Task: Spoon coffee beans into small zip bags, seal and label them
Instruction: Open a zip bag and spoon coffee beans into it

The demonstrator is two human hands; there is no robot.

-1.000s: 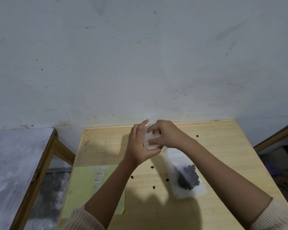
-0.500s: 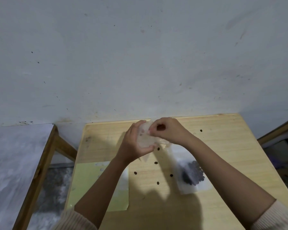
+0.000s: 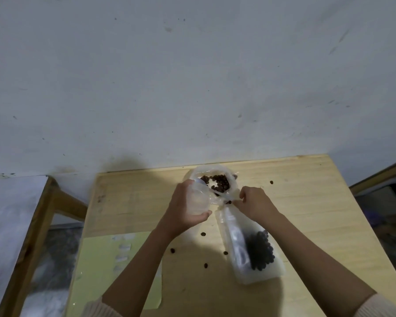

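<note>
My left hand [image 3: 184,208] grips a small clear zip bag [image 3: 198,200] just above the wooden table [image 3: 306,202]. My right hand [image 3: 255,203] pinches a clear plastic edge that runs from that bag; the two hands are apart. Right behind them an open plastic bag of brown coffee beans [image 3: 218,181] sits near the table's far edge. A filled zip bag [image 3: 249,248] with dark beans lies flat under my right forearm. Several loose beans [image 3: 203,234] are scattered on the wood.
A yellow-green label sheet [image 3: 101,259] with small white labels lies at the table's front left, partly under my left forearm. A grey wall stands right behind the table. Another surface with a wooden frame [image 3: 32,225] is to the left.
My hands were together on the small bag; they have pulled apart, the right one moving right. The open bag of beans now shows behind them.
</note>
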